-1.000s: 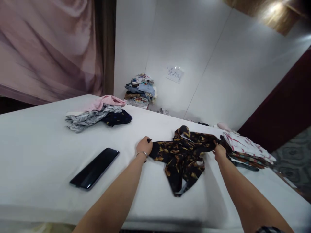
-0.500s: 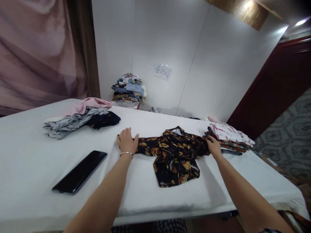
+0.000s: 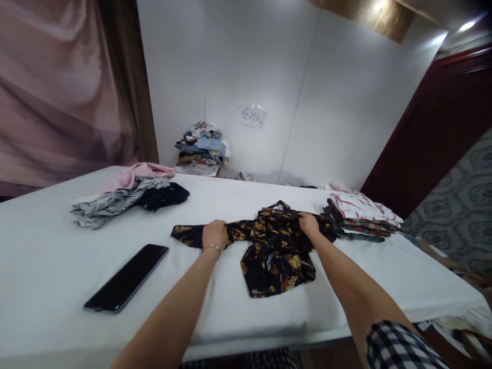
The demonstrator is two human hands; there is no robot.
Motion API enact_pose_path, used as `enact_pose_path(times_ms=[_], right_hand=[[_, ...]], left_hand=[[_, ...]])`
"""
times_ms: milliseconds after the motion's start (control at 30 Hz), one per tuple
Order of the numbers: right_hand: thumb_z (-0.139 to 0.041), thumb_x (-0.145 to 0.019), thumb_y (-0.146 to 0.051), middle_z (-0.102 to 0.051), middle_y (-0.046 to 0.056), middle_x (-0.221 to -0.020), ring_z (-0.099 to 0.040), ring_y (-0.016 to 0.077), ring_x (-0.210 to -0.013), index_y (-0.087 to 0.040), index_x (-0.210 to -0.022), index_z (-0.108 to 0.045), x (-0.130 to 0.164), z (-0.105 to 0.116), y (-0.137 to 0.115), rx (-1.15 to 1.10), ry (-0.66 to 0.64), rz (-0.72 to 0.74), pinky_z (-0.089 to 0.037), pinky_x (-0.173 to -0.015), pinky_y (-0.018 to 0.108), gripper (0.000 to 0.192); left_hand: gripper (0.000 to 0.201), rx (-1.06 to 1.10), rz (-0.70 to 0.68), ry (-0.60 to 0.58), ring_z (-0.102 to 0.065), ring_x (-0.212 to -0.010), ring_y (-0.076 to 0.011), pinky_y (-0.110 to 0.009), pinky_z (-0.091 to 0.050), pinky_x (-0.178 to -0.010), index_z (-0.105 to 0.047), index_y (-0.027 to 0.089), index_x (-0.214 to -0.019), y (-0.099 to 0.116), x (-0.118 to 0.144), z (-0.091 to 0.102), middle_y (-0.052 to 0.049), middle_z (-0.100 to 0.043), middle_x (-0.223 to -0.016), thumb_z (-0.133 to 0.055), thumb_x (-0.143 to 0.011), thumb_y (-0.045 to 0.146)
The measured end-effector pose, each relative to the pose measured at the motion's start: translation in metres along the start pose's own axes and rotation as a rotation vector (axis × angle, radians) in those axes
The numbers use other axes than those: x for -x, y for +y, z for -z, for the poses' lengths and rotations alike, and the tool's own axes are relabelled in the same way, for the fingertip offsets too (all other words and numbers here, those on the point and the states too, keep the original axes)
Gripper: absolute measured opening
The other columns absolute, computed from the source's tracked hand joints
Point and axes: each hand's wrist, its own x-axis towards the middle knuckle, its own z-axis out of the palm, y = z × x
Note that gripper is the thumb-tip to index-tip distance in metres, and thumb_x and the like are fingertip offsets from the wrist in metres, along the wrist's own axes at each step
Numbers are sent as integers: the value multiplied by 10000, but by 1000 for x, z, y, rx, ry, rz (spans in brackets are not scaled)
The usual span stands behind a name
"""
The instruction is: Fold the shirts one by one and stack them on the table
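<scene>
A black garment with a gold leaf print (image 3: pixel 277 253) lies crumpled on the white table (image 3: pixel 54 266). My left hand (image 3: pixel 215 234) grips its left sleeve, which stretches out to the left past the hand. My right hand (image 3: pixel 308 224) clutches the bunched fabric near the garment's upper right. The lower part of the garment hangs toward the table's front edge.
A black phone (image 3: pixel 126 278) lies at the front left. A heap of pink, grey and dark clothes (image 3: pixel 126 195) sits at the back left. A folded stack topped by red-striped white cloth (image 3: pixel 361 214) lies at the right. More clothes (image 3: pixel 202 148) are piled against the wall.
My left hand went from lying flat at the sleeve's end to gripping the sleeve further in. My right hand moved left from the garment's right end to its middle.
</scene>
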Motion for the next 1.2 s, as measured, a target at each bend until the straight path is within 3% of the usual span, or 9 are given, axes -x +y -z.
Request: enact_pose_path(times_ms=[200,267,400,500,600,700,867,1033,1200], right_hand=[[-364,-803,-140,-722,78,-1128,-631,227,-1084,-170,-1118,-703,7,33,-17,-283,307,339,-466,-997,372,464],[-410,-767,-117,-734,63,-1076,-643,226,-1036,-199,-1048,-723,34,31,-19,-301,142,503,-470,-983,380,429],[-549,-758,-121,-744,53,-1020,-669,218,-951,-211,-968,-743,93,22,-10,-222,-480,641,-497,-914,335,300],[-619,-796,-220,-747,42,-1017,-681,216,-921,-222,-980,-747,106,25,0,-304,-635,593,-519,-870,327,224],[-525,-881,-277,-744,45,-1059,-681,209,-984,-228,-1028,-742,79,34,7,-398,-405,441,-520,-907,349,266],[-520,-885,-253,-702,96,-1199,-629,231,-1144,-195,-1108,-723,34,36,13,-206,-167,254,-453,-1017,359,308],[-658,-823,-338,-758,88,-1016,-695,244,-933,-192,-1011,-755,-5,14,21,4,-356,125,-504,-833,310,257],[-663,-791,-321,-746,78,-782,-675,223,-766,-178,-747,-758,2,3,29,-6,-378,137,-469,-735,294,176],[-515,-839,-459,-739,79,-881,-644,238,-849,-186,-826,-742,6,24,46,-333,1,137,-464,-776,317,356]], left_hand=[[370,50,249,93,-650,-1042,-297,-398,-505,-851,-683,142,-1081,-31,-8,16,-174,-691,-1118,-363,-917,231],[369,76,228,122,-619,-1120,-295,-413,-489,-920,-664,157,-1141,-28,-7,17,-157,-679,-1186,-393,-902,231],[414,151,2,209,-541,-1253,-267,-435,-387,-1079,-598,183,-1262,-5,0,11,-118,-634,-1320,-446,-880,231],[391,150,-196,142,-499,-1308,-264,-484,-283,-1155,-595,210,-1266,12,5,-1,-106,-611,-1367,-448,-924,327],[444,97,-303,33,-445,-1364,-274,-503,-229,-1178,-548,201,-1330,23,4,-16,-125,-534,-1454,-432,-949,397],[497,31,-260,-112,-516,-1296,-298,-474,-374,-1075,-502,174,-1380,27,1,-22,-162,-569,-1404,-436,-948,411],[320,-17,-181,-206,-644,-1109,-263,-391,-456,-948,-679,225,-1142,27,5,-11,-97,-731,-1139,-463,-926,323],[369,-37,-22,-79,-673,-1012,-275,-366,-493,-836,-698,186,-1046,10,1,27,-132,-728,-1107,-366,-929,297],[375,64,211,195,-662,-1026,-288,-364,-502,-814,-681,218,-1077,-19,-18,80,-103,-725,-1117,-382,-907,369]])
